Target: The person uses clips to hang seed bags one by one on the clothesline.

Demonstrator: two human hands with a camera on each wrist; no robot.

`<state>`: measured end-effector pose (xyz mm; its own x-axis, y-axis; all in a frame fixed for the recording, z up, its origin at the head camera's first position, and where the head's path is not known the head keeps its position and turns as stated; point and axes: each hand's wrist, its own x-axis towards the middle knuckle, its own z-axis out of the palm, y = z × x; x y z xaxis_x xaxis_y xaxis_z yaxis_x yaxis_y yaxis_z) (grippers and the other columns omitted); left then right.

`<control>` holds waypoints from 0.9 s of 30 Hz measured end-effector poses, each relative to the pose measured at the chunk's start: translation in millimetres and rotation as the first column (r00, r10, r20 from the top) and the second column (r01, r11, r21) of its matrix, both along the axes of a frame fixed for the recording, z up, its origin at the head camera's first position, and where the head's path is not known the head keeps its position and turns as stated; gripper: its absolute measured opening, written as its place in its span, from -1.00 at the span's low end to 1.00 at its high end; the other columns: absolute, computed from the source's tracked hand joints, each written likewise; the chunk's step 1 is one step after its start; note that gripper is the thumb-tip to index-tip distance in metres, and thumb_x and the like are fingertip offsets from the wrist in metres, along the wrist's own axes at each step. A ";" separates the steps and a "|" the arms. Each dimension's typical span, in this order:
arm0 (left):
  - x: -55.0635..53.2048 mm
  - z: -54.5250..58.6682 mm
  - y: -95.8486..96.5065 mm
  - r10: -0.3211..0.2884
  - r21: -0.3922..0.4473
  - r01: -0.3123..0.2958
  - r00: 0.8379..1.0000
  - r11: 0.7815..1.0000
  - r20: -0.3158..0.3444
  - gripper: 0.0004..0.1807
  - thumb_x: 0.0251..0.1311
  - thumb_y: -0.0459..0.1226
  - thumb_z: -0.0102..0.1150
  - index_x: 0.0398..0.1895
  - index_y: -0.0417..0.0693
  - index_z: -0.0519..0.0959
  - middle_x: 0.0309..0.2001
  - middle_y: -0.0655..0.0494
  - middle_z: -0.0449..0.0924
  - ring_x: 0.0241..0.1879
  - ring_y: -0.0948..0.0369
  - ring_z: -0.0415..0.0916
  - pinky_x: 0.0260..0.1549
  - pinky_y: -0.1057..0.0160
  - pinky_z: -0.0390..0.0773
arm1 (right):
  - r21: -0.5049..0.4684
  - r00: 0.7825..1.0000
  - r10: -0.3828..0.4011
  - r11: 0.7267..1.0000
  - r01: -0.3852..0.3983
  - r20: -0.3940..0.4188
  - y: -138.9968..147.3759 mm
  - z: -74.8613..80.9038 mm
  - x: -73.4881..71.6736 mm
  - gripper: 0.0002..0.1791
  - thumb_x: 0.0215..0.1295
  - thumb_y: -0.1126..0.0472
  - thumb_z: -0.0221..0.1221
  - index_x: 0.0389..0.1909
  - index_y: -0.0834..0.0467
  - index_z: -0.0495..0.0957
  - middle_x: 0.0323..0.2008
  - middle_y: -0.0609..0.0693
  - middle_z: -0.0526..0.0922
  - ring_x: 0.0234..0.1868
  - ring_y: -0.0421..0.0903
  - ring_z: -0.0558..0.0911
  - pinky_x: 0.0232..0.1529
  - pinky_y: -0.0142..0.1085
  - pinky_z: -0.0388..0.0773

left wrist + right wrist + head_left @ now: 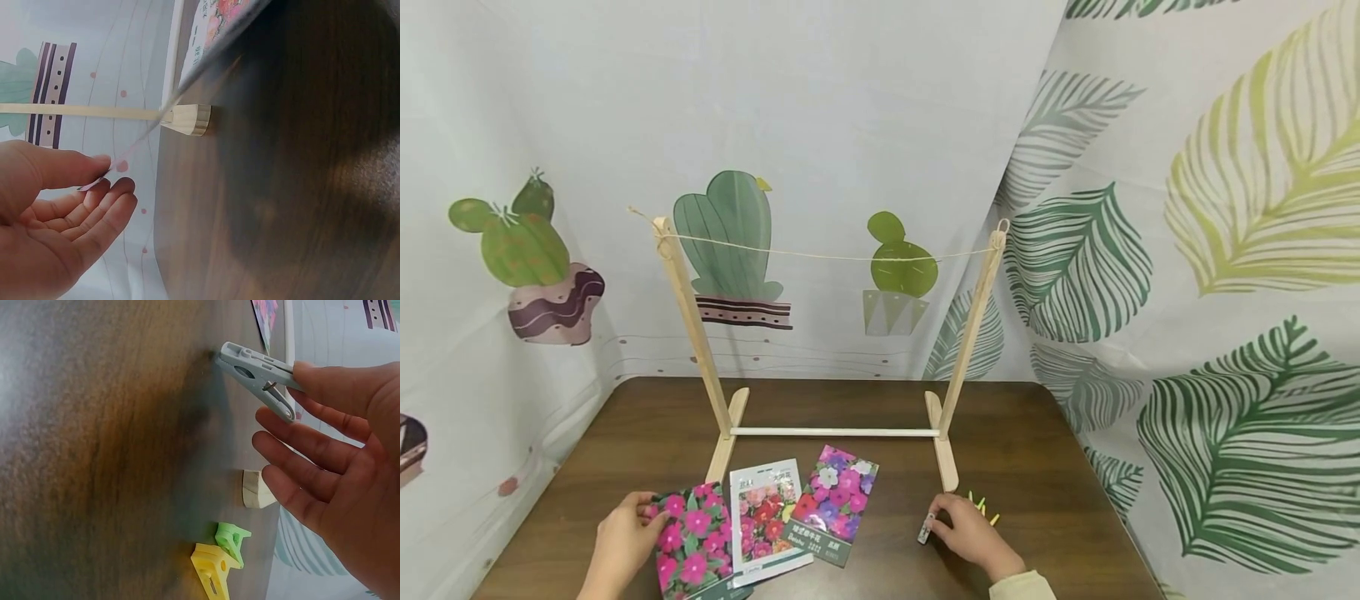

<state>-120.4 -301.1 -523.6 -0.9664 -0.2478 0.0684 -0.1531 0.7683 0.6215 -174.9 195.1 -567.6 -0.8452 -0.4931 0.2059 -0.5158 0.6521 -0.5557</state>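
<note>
My left hand (623,535) pinches the upper left edge of a seed packet (695,533) with magenta flowers, thumb on one side and fingertips on the other. The left wrist view catches this packet edge-on, tilted up over the table. Between thumb and fingers my right hand (968,530) holds a grey clothespin (256,369) by its handle end, low over the table. Beside the held packet lies a white packet (767,521) with red and orange flowers. A third packet (835,504), with pink and purple flowers, overlaps its right edge.
Behind the packets stands a wooden frame, with a left post (696,333), a right post (973,333) and a white crossbar (835,432). A string (820,256) sags slightly between the post tops. Yellow (212,569) and green clothespins (230,540) lie near my right hand.
</note>
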 end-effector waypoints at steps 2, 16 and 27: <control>-0.8 0.6 -0.4 0.002 0.009 -0.002 1.000 1.000 -0.001 -0.63 0.10 -0.42 0.21 -0.11 -0.59 0.42 -0.40 -0.16 0.59 -0.37 -0.04 0.59 -0.37 0.00 0.56 | -0.003 1.000 -0.001 1.000 0.001 0.011 0.3 0.2 -0.7 -0.85 0.19 0.26 0.30 -0.46 0.03 0.51 -0.41 -0.23 0.53 -0.33 -0.29 0.53 -0.29 -0.29 0.52; 2.2 8.2 1.9 -0.050 0.069 0.047 0.998 0.997 0.047 -0.76 0.26 -0.43 -0.01 -0.11 -0.50 0.34 -0.31 -0.22 0.56 -0.34 0.00 0.56 -0.43 0.15 0.57 | -0.046 0.999 0.017 0.999 -0.015 0.043 0.6 5.2 -3.5 -0.85 0.18 0.31 0.29 -0.44 0.07 0.50 -0.41 -0.19 0.53 -0.34 -0.28 0.53 -0.29 -0.31 0.52; 2.8 8.6 0.9 -0.100 0.103 0.090 0.991 0.991 0.090 -0.67 0.43 -0.36 -0.19 0.09 -0.47 0.12 -0.15 -0.52 0.51 -0.21 -0.22 0.56 -0.31 -0.08 0.55 | -0.043 0.996 0.019 0.999 -0.016 0.084 2.5 8.4 -6.4 -0.91 0.22 0.26 0.28 -0.39 0.13 0.54 -0.40 -0.19 0.55 -0.32 -0.27 0.56 -0.27 -0.25 0.55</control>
<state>-117.6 -300.2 -515.0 -0.9868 -0.1555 -0.0450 -0.1441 0.7176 0.6814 -181.3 197.6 -559.2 -0.8517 -0.5006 0.1552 -0.4773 0.6186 -0.6241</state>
